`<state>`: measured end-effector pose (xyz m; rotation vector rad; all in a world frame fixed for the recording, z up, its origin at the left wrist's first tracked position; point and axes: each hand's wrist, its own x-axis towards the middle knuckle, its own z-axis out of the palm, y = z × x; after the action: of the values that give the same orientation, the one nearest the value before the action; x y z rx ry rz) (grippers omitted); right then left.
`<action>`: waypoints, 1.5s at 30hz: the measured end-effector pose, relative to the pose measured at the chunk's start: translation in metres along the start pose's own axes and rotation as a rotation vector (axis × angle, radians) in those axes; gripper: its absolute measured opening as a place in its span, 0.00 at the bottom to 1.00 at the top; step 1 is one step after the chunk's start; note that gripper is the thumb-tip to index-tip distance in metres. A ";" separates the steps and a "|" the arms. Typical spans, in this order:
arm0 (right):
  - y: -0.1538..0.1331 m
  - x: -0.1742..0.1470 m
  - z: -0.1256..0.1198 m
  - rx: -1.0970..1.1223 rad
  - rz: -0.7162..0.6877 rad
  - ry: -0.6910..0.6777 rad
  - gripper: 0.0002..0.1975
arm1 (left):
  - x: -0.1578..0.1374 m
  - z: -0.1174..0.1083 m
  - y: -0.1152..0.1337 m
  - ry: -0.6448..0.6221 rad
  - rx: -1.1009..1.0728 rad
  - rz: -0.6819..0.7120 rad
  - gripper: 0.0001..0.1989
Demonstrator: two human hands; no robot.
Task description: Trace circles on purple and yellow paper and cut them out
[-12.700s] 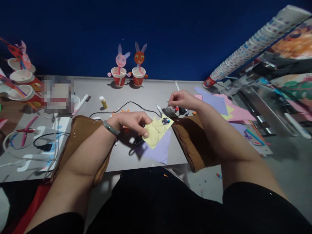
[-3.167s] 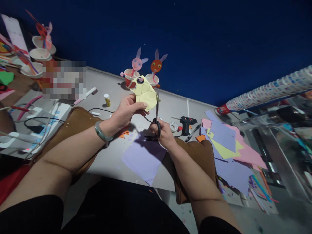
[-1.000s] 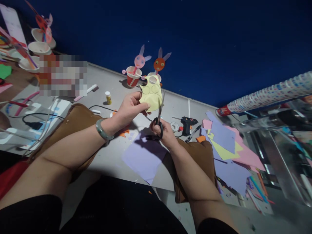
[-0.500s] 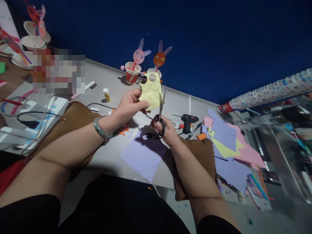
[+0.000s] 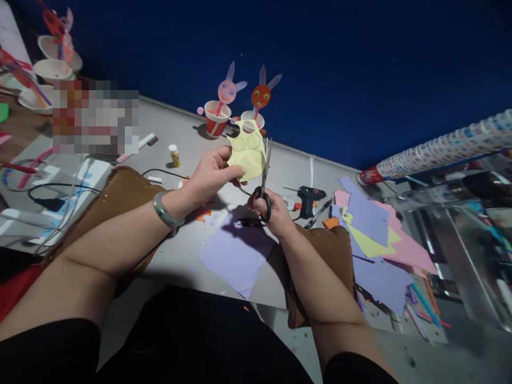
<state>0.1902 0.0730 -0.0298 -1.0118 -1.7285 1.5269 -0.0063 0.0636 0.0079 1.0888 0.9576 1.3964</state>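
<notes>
Between thumb and fingers, my left hand [image 5: 218,169] pinches a piece of pale yellow paper [image 5: 248,156] by its left lower edge. Circles are drawn on the paper, and its outline is partly cut. My right hand [image 5: 272,210] is wrapped around the black handles of a pair of scissors [image 5: 266,173]. The blades point up along the paper's right edge, slightly parted. Beneath my hands a purple sheet of paper [image 5: 236,258] lies on the table. Just behind the yellow paper stand two cups with rabbit figures, one pink [image 5: 218,120] and one orange [image 5: 262,97].
A black glue gun [image 5: 310,200] and a craft knife [image 5: 318,215] lie right of my right hand. Coloured paper sheets [image 5: 370,224] pile up farther right. A small bottle [image 5: 174,156] stands at left. Brown cushions [image 5: 120,205] lie under my forearms. A long stack of cups [image 5: 440,148] leans at far right.
Almost nothing differs. The view has shifted very slightly; both hands keep the same hold on the yellow paper and the scissors.
</notes>
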 end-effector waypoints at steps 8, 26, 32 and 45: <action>-0.001 0.000 0.001 -0.002 0.029 0.007 0.35 | 0.000 -0.001 0.001 0.004 -0.005 0.003 0.11; -0.006 0.001 -0.001 0.015 0.055 -0.002 0.34 | 0.001 -0.001 0.002 0.015 -0.033 0.011 0.11; -0.007 0.001 -0.001 0.005 0.060 0.002 0.32 | 0.001 -0.001 0.003 0.013 -0.020 0.011 0.12; -0.004 0.002 -0.002 0.037 0.055 -0.012 0.28 | 0.002 -0.002 0.002 0.055 -0.033 0.018 0.10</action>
<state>0.1900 0.0751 -0.0255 -1.0409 -1.6866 1.5965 -0.0085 0.0652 0.0095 1.0416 0.9622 1.4588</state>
